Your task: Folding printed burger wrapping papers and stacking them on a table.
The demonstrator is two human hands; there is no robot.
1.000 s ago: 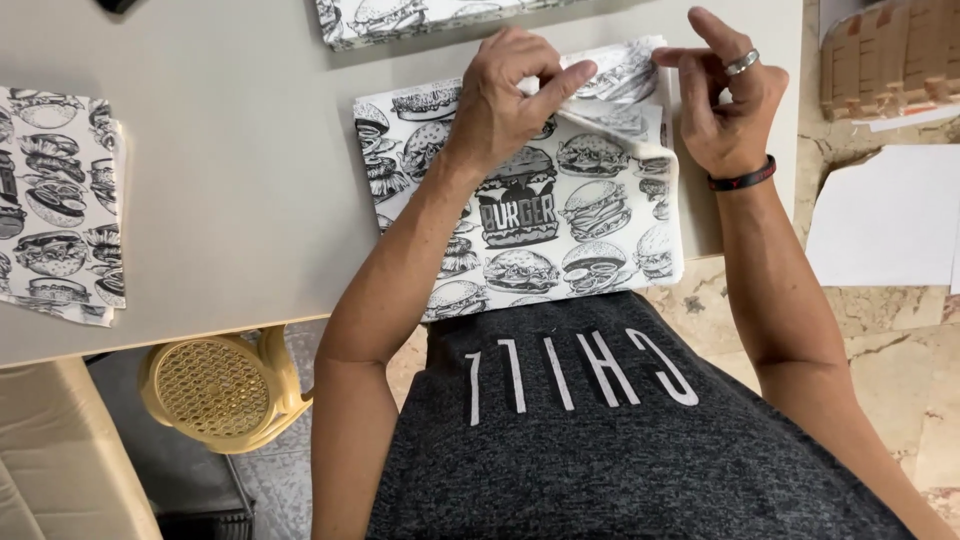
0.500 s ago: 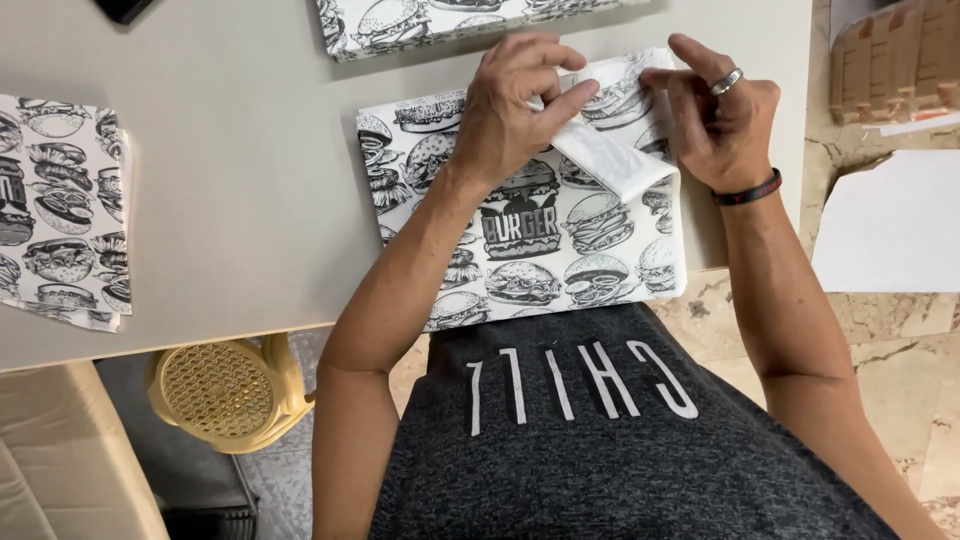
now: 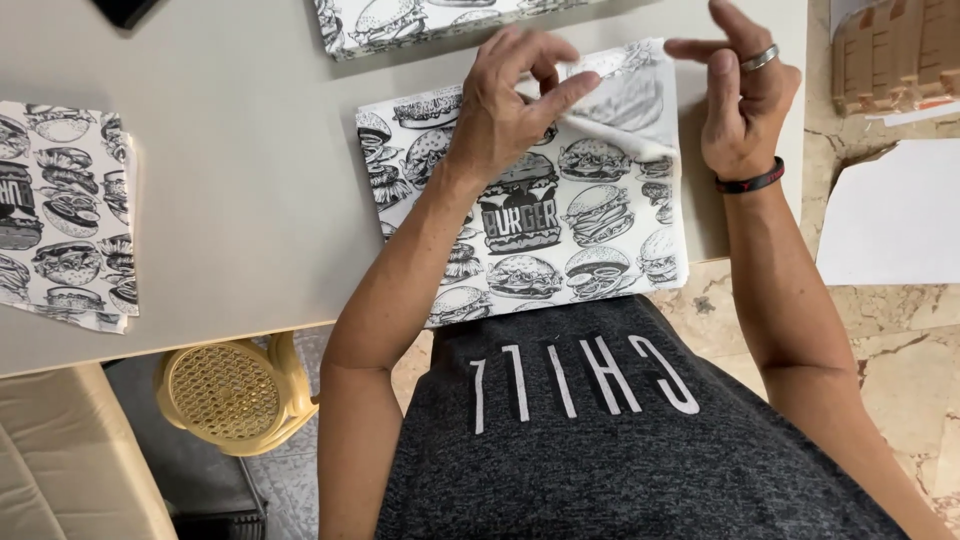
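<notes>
Left hand pinches the folded corner of the burger-print paper sheet at upper centre; right hand hovers released, fingers spread, just beside it.

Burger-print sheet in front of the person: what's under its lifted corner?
Left hand lifts the burger-print sheet corner, exposing its white underside over more printed paper. Right hand hovers beside. How many sheets lie beneath is hidden.

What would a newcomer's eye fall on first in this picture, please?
Most likely the stack of burger-printed paper sheets at the table's near edge, right in front of the person. The left hand pinches the top sheet's far corner and curls it up, while the right hand, with a ring and a dark wristband, hovers open beside it. A second stack of the same paper lies at the far left of the grey table.
</notes>
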